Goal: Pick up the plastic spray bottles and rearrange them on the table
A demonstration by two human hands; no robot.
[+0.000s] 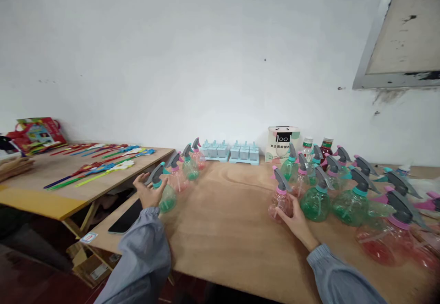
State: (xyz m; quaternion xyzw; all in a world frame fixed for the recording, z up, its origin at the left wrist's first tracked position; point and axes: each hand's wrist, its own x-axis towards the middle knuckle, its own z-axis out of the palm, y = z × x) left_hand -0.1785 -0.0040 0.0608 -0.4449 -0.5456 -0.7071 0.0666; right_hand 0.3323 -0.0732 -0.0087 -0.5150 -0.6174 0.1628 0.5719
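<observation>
My right hand (292,214) is closed around the round body of a clear pink spray bottle (277,199) with a grey and pink trigger head. The bottle stands upright on the wooden table, fingers behind it and thumb in front. At the left, my left hand (148,195) has its fingers apart beside the grey head of a green spray bottle (167,199). Whether it touches that bottle is hard to see. Behind it a pink spray bottle (178,179), another green spray bottle (190,168) and a further pink one (198,155) stand in a line.
Several green and pink spray bottles (315,203) crowd the right side. Pale blue ice-pop moulds (244,152) and a paper bag (275,155) stand along the wall. A phone (126,218) lies by my left wrist. Colourful plastic sticks (99,168) cover a second table.
</observation>
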